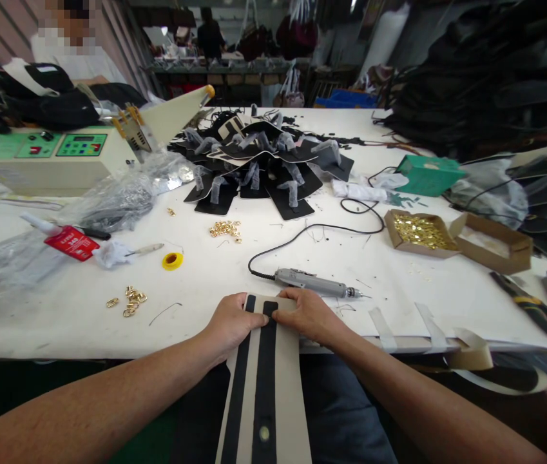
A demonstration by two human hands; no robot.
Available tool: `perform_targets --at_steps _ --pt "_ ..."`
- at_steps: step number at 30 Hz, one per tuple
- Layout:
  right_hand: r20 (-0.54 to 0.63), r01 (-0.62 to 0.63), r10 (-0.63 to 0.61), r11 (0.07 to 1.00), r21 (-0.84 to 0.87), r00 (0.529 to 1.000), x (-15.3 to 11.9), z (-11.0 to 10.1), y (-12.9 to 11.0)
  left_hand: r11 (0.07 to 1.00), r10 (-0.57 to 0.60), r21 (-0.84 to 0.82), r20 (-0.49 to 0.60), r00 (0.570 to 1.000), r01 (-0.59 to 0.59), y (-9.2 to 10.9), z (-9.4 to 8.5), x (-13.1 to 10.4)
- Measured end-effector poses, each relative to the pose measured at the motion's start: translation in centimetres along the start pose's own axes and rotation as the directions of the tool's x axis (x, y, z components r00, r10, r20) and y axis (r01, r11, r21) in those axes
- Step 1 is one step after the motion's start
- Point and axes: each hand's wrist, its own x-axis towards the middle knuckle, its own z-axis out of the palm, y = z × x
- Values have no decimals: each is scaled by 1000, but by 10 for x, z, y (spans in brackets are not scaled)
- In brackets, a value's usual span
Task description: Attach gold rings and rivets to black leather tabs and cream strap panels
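Note:
A long cream panel [287, 374] with two black stripes hangs over the near table edge onto the lap. A small round pale spot shows on its wider stripe. My left hand [237, 322] grips the panel's top left side, thumb pressed on its face. On the top right side, my right hand [308, 316] pinches it, its thumb near the other thumb. Just beyond lies a grey electric screwdriver [309, 282] with a black cable. Gold metal rings [131, 299] lie to the left, and a yellow roll [172, 260] sits behind them.
Black pieces with wrapped straps [254, 174] are piled mid-table. A control machine [51, 164] and red bottle [73, 242] are left. A box of gold parts [421, 232], an open box [490, 241] and a green box [430, 174] stand right. A person [80, 58] is at back left.

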Motion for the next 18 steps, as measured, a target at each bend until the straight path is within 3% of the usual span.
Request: perform_targets --at_steps 18 --pt "-47 32 -40 987 -159 998 0 7 4 958 106 278 -97 990 -75 1 8 -2"
